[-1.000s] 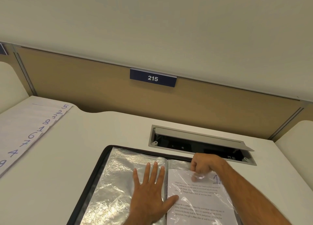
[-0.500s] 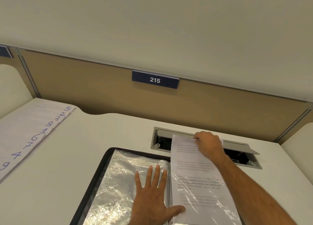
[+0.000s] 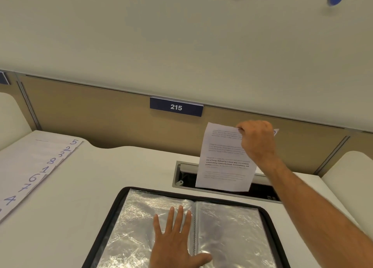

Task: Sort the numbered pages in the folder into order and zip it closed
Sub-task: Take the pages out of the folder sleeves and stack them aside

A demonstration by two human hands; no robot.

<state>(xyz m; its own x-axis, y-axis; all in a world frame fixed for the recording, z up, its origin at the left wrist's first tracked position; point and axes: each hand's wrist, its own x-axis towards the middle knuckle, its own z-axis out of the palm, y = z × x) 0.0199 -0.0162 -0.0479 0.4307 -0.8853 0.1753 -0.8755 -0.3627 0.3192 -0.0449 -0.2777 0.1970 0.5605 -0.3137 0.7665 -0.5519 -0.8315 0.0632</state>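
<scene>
Head view shows us at a white desk [image 3: 121, 177] with the black zip-edged folder of clear plastic sleeves [image 3: 228, 227] lying open at the near centre. Our left hand [image 3: 175, 241] lies flat on the left-hand sleeve, fingers straight and spread, thumb reaching across the spine, holding nothing and simply pressing the folder down. Our right hand [image 3: 256, 140] is raised beyond the folder's far edge, fingers curled round the top edge of a white printed sheet of paper [image 3: 224, 163], which hangs free in front of the grey cable hatch [image 3: 181, 179] set into the desk. Both sleeves that we can see look empty. We judge the step in hand to be emptying the sleeves, with this sheet clear of its pocket. The next move calls for carrying it leftwards to the fanned row of white pages [image 3: 36, 167] at the far left of the desk, or wherever its number belongs; that number is hidden behind our hand. Down the row's edge we read handwritten blue figures: 5, 2, 3, 8, 1, 6, 7, 4. The blue plate [image 3: 176, 107] on the tan partition reads 215. The sheet's print is too small to read.
</scene>
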